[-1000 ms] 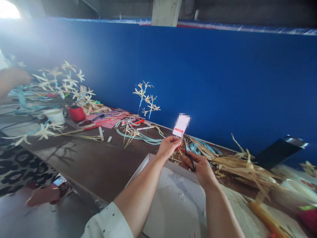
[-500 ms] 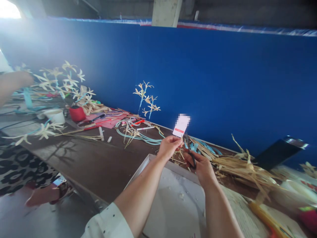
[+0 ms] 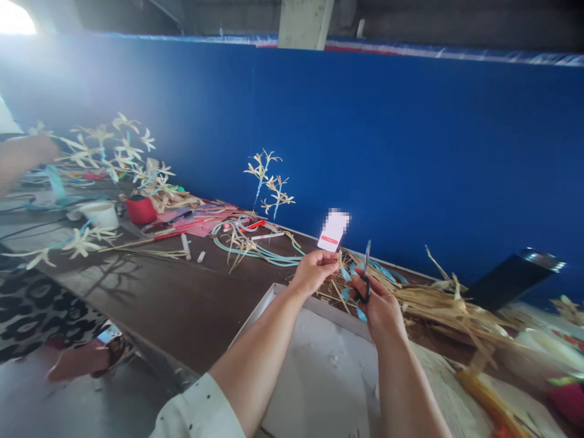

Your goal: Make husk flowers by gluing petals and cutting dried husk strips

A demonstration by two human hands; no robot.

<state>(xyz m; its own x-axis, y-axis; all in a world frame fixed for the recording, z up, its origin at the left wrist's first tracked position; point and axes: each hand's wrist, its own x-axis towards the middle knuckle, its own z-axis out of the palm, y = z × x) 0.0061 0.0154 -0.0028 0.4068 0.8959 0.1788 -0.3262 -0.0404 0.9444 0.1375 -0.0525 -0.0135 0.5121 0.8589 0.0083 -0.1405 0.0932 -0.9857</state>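
My left hand (image 3: 314, 272) pinches a small strip of dried husk (image 3: 340, 260) between thumb and fingertips. Just to its right, my right hand (image 3: 381, 301) is closed round the black handles of a pair of scissors (image 3: 365, 280), blades pointing up and apart from the strip. Beyond my left hand a lit phone (image 3: 329, 238) leans upright, part of its screen blurred. Husk scraps and light blue ribbon (image 3: 360, 311) lie under and behind my hands. Below them is a shallow white box lid (image 3: 319, 365).
A pile of dried husks (image 3: 438, 310) and a dark bottle (image 3: 511, 283) lie to the right. Husk flowers (image 3: 269, 182) stand by the blue wall. Leftward are a white cup (image 3: 101, 215), a red roll (image 3: 140, 209), blue cords (image 3: 255, 260) and another person's hand (image 3: 31, 157).
My right hand has drawn the scissors slightly right, away from the left fingers. The left hand stays nearly in place with the husk strip.
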